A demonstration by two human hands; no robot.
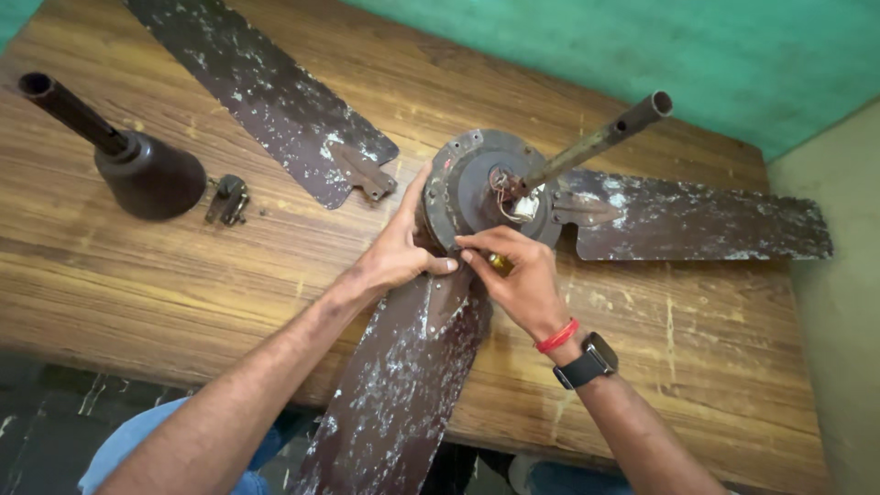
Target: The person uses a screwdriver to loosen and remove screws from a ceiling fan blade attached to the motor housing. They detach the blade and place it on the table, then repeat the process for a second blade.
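Both grips meet at the near rim of the fan motor (481, 188), which sits on the wooden desk (183, 284) with its rusty rod (600, 139) slanting up and away to the right. With my right hand (518, 280) I pinch a small brass-coloured tool (500, 264) between thumb and fingers, its tip pressed to the motor's edge; what it bears on is hidden under my fingers. My left hand (399, 252) is spread against the motor's left side, thumb lying along the rim and touching the fingertips of the right. Just under both hands the near blade (403, 376) runs from the motor toward me and off the desk's edge, brown and flecked with white. A second blade (697, 220) reaches right from the motor, still joined by its bracket. A third blade (266, 92) lies loose to the upper left, its bracket end near the motor but apart from it. Well off to the left stands a dark cup-shaped canopy on a pipe (137, 165), with a small metal clamp (227, 200) just beside it. Around my right wrist sit a red thread (557, 336) and a black watch (587, 362)
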